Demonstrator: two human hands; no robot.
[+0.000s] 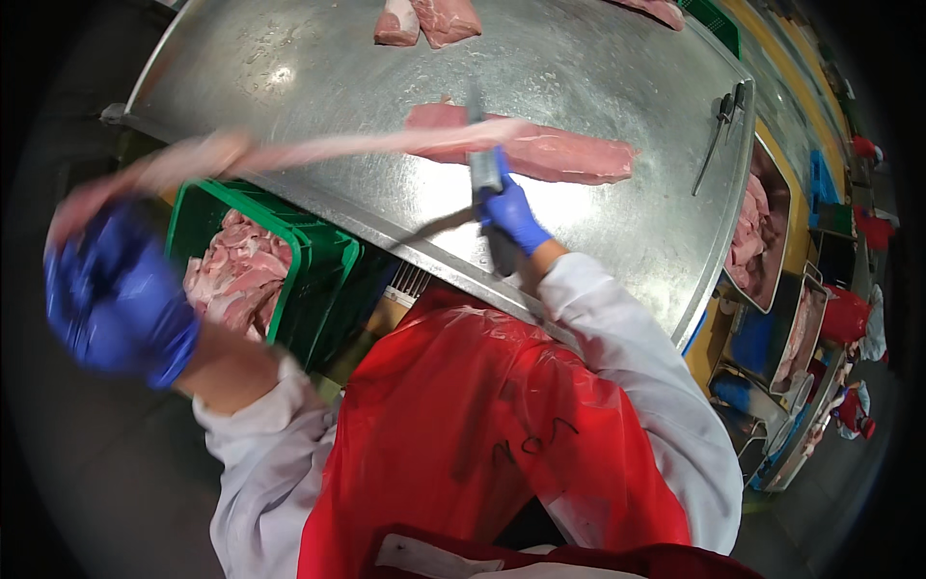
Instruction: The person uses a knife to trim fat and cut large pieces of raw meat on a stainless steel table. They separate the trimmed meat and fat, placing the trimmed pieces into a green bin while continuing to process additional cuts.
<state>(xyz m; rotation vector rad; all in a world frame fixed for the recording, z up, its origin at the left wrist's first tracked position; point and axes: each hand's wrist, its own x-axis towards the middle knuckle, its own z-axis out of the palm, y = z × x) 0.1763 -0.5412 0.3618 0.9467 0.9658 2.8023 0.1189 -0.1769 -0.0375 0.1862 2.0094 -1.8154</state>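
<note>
My left hand (pixel 121 289), in a blue glove, is closed on one end of a long pale meat strip (pixel 328 147) at the far left, above the green crate. Blurred by motion, the strip stretches right to the pink meat loin (pixel 574 154) lying on the metal table (pixel 318 77). Whether it is still joined to the loin I cannot tell. My right hand (pixel 516 210), also blue-gloved, is closed around a knife (pixel 485 172), its blade pointing away from me across the loin's left part. A dark narrow shape slants left of that hand, too unclear to name.
A green crate (pixel 301 256) full of meat pieces (pixel 241 270) stands against the table's near left edge. More meat (pixel 444 21) lies at the far edge. Two black-handled knives (pixel 719 125) rest on the right side, beside a metal tub (pixel 772 289) of meat. People work farther right.
</note>
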